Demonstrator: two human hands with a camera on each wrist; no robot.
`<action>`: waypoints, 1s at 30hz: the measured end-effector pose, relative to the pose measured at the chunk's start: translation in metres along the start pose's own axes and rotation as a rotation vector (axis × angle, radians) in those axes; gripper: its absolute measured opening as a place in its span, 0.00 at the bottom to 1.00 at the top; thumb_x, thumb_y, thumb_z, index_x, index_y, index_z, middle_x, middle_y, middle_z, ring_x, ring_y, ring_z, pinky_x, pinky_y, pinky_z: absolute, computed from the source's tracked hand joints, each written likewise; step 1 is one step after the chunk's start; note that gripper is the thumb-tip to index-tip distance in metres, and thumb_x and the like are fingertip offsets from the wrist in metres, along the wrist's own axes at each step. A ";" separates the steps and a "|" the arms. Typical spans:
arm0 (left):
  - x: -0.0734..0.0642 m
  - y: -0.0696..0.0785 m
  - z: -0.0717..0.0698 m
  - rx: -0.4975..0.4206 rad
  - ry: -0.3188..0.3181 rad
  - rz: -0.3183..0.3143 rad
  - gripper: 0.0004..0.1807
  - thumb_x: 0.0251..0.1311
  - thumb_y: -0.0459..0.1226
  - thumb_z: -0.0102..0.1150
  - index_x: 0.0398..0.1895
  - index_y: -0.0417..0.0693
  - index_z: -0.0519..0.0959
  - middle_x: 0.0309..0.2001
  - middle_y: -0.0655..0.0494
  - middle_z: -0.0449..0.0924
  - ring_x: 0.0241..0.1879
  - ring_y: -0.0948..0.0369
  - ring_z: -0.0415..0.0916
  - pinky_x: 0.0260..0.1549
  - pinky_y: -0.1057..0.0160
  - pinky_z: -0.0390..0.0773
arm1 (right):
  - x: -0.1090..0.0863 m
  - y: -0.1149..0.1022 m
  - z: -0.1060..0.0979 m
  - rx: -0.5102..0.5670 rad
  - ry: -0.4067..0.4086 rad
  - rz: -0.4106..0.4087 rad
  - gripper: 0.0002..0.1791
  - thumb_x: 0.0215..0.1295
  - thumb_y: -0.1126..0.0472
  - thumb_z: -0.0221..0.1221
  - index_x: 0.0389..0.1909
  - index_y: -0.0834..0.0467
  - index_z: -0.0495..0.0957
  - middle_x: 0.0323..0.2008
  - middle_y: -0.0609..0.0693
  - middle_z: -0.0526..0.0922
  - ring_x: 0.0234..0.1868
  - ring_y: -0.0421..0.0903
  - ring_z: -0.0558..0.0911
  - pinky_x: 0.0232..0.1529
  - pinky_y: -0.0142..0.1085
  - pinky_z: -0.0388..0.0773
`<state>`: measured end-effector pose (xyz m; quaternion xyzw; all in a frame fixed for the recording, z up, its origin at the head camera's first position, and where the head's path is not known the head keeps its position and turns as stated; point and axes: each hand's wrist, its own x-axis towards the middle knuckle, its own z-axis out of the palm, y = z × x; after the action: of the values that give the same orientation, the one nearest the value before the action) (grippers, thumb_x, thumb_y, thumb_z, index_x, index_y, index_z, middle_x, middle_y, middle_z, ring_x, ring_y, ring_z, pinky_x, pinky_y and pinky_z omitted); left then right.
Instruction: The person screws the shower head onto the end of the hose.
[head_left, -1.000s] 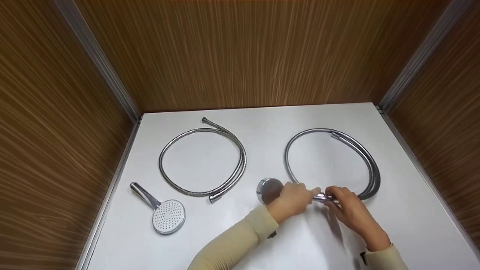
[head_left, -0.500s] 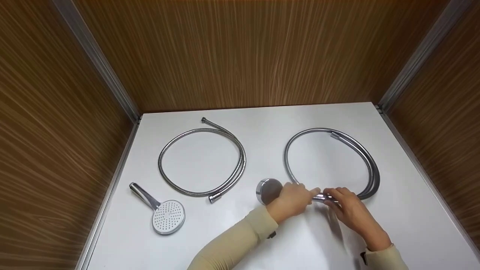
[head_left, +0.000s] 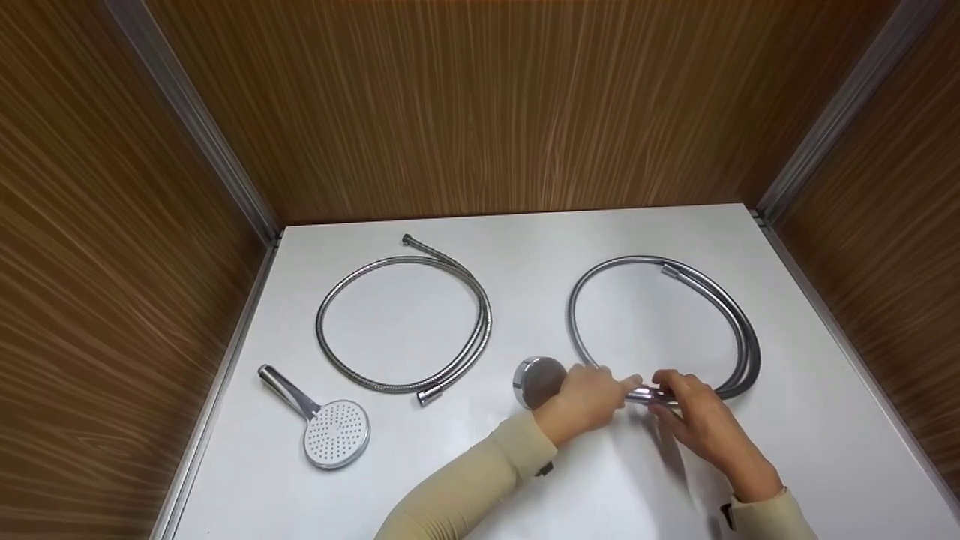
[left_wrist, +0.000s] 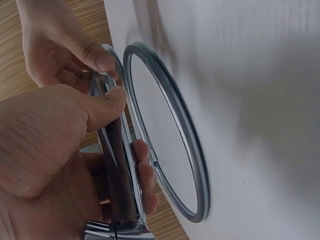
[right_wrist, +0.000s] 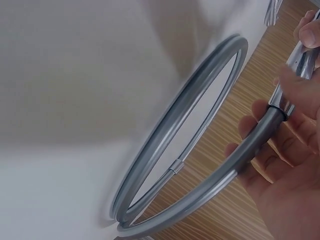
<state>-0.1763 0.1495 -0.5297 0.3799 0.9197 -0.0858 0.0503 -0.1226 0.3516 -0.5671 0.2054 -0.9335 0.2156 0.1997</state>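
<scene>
Above tabletop (head_left: 247,487), left hand (head_left: 589,399) curled round showerhead (head_left: 541,381), right hand (head_left: 703,421) round hose (head_left: 752,352).

Held shower head (left_wrist: 118,180) glossy, metallic; held hose (right_wrist: 262,131) smooth; sleeves (head_left: 480,465) matt cloth.

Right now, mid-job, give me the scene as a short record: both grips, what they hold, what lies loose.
Left grip: curled around the handle of a chrome shower head
Right grip: holding the chrome end fitting of a smooth grey shower hose
Joint: fitting at the handle's end; tightness cannot be told
Hose's other end: free, at the coil's far side
Loose, left side: second shower head, spray face up; ribbed metal hose, coiled
Surface: white table
</scene>
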 end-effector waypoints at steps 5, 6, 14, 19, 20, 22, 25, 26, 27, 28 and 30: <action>0.000 0.000 -0.001 -0.010 0.005 0.009 0.25 0.75 0.54 0.56 0.73 0.80 0.68 0.39 0.63 0.87 0.34 0.63 0.82 0.33 0.65 0.80 | 0.001 0.001 0.000 -0.003 0.014 -0.021 0.25 0.46 0.76 0.79 0.44 0.60 0.79 0.32 0.48 0.85 0.32 0.45 0.81 0.33 0.40 0.78; 0.000 0.001 0.000 -0.010 0.006 0.012 0.25 0.75 0.54 0.56 0.73 0.80 0.68 0.39 0.63 0.87 0.34 0.63 0.82 0.33 0.65 0.80 | 0.001 0.001 0.000 0.000 0.018 -0.031 0.25 0.46 0.76 0.79 0.43 0.59 0.80 0.32 0.48 0.85 0.32 0.45 0.80 0.33 0.40 0.78; 0.003 0.000 0.004 -0.008 0.034 0.007 0.23 0.75 0.54 0.56 0.71 0.78 0.70 0.39 0.62 0.87 0.34 0.63 0.82 0.31 0.65 0.80 | 0.000 0.002 -0.002 0.002 0.028 -0.077 0.21 0.52 0.73 0.77 0.46 0.60 0.82 0.35 0.50 0.87 0.35 0.46 0.83 0.36 0.42 0.80; 0.005 0.001 0.005 -0.003 0.019 0.002 0.23 0.76 0.54 0.55 0.72 0.79 0.70 0.40 0.62 0.87 0.35 0.63 0.83 0.34 0.65 0.80 | -0.001 0.001 -0.003 -0.027 0.017 -0.053 0.21 0.53 0.73 0.76 0.48 0.60 0.83 0.38 0.51 0.87 0.40 0.47 0.83 0.39 0.44 0.82; 0.005 0.002 0.005 -0.003 0.015 0.001 0.23 0.76 0.54 0.55 0.72 0.79 0.70 0.40 0.62 0.87 0.36 0.63 0.83 0.35 0.65 0.80 | -0.001 0.001 -0.003 -0.024 0.013 -0.044 0.21 0.53 0.73 0.76 0.48 0.60 0.84 0.39 0.51 0.87 0.40 0.47 0.83 0.39 0.45 0.83; 0.006 0.002 0.005 -0.001 0.008 0.001 0.24 0.76 0.55 0.55 0.72 0.80 0.69 0.41 0.63 0.87 0.36 0.63 0.83 0.36 0.65 0.80 | -0.001 0.000 -0.003 -0.012 0.003 -0.024 0.21 0.53 0.74 0.76 0.47 0.60 0.83 0.39 0.51 0.87 0.40 0.47 0.83 0.40 0.45 0.83; 0.007 0.003 0.005 -0.009 0.005 0.006 0.25 0.76 0.54 0.55 0.74 0.79 0.68 0.41 0.63 0.87 0.36 0.63 0.82 0.36 0.65 0.81 | -0.001 -0.001 -0.003 0.003 -0.018 0.009 0.22 0.51 0.75 0.76 0.46 0.60 0.82 0.38 0.52 0.86 0.40 0.47 0.84 0.40 0.46 0.83; 0.008 0.003 0.005 -0.011 0.006 0.007 0.25 0.76 0.54 0.55 0.73 0.79 0.68 0.40 0.62 0.87 0.35 0.63 0.82 0.36 0.64 0.81 | -0.001 -0.001 -0.003 0.003 -0.024 0.020 0.23 0.50 0.75 0.76 0.47 0.61 0.81 0.38 0.52 0.86 0.40 0.48 0.84 0.40 0.46 0.83; 0.008 0.003 0.006 -0.013 0.007 0.009 0.25 0.76 0.54 0.56 0.73 0.79 0.68 0.40 0.62 0.87 0.35 0.63 0.82 0.35 0.64 0.81 | -0.001 -0.001 -0.003 -0.001 -0.029 0.030 0.24 0.50 0.75 0.77 0.47 0.61 0.80 0.38 0.52 0.85 0.39 0.48 0.84 0.40 0.46 0.83; 0.008 0.003 0.006 -0.015 0.009 0.012 0.24 0.76 0.54 0.56 0.73 0.78 0.69 0.40 0.62 0.87 0.35 0.62 0.82 0.34 0.64 0.81 | -0.001 -0.002 -0.003 -0.004 -0.034 0.038 0.25 0.50 0.76 0.77 0.47 0.61 0.79 0.37 0.52 0.85 0.39 0.48 0.84 0.40 0.46 0.83; 0.007 0.004 0.005 -0.015 0.013 0.017 0.23 0.75 0.53 0.57 0.71 0.77 0.69 0.39 0.62 0.87 0.34 0.62 0.81 0.33 0.64 0.80 | -0.001 -0.002 -0.004 -0.007 -0.038 0.045 0.25 0.49 0.76 0.76 0.47 0.61 0.78 0.36 0.52 0.85 0.38 0.47 0.84 0.39 0.45 0.83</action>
<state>-0.1786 0.1563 -0.5361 0.3878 0.9174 -0.0757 0.0478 -0.1200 0.3524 -0.5639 0.1877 -0.9423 0.2126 0.1778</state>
